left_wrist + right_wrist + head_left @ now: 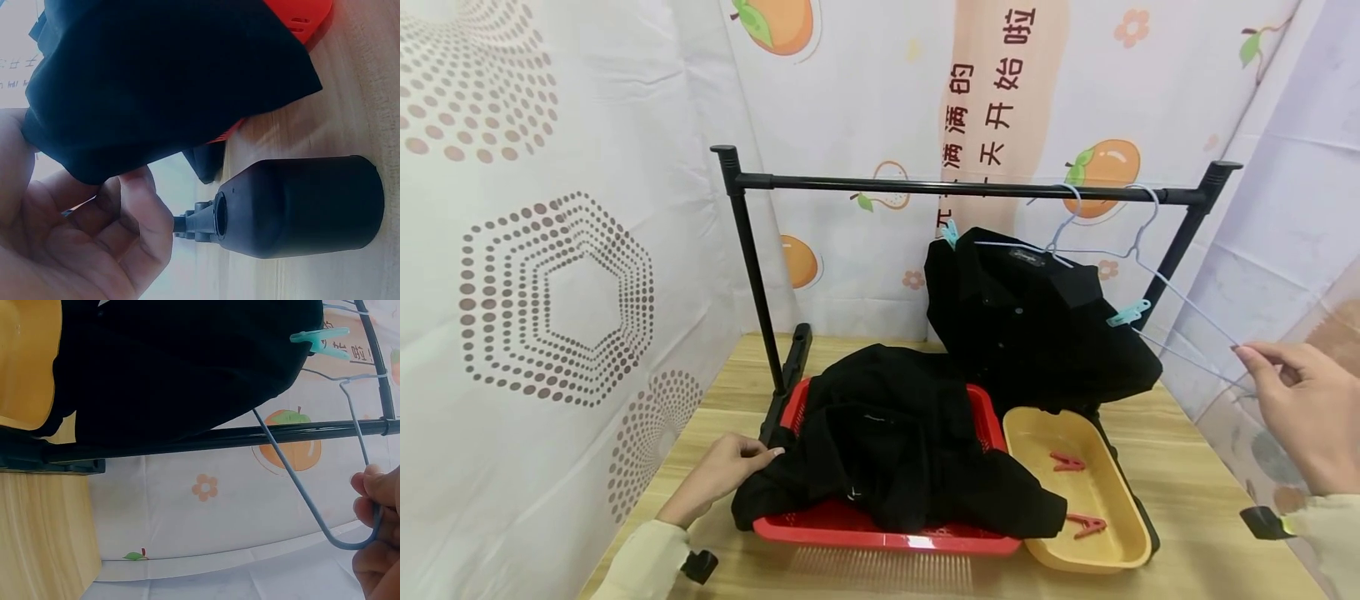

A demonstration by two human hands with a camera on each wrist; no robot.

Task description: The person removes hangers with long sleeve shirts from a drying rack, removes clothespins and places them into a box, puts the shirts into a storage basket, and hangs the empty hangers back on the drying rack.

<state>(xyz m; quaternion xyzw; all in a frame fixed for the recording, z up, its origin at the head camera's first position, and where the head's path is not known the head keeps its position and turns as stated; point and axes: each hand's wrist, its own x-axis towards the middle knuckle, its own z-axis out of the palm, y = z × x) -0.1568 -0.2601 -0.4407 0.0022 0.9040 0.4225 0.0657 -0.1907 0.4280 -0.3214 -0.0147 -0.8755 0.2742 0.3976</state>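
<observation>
My left hand (724,471) pinches the edge of a black garment (880,450) that lies heaped in a red basket (895,542), its sleeves spilling over the rim. My right hand (1309,408) holds the right end of a blue wire hanger (1187,302), fingers curled round the wire in the right wrist view. This hanger's hook sits over the black rack bar (880,185). Beside it a second blue hanger (1066,221) hooks on the bar. Another black garment (1037,333) hangs there, with teal clips (1129,313) at its two shoulders.
A yellow tray (1101,475) with red clothespins (1067,462) stands right of the basket, under the hanging garment. The rack's left post (758,292) and its black foot (793,358) rise behind my left hand. Patterned curtains (565,300) enclose the wooden table (1202,500).
</observation>
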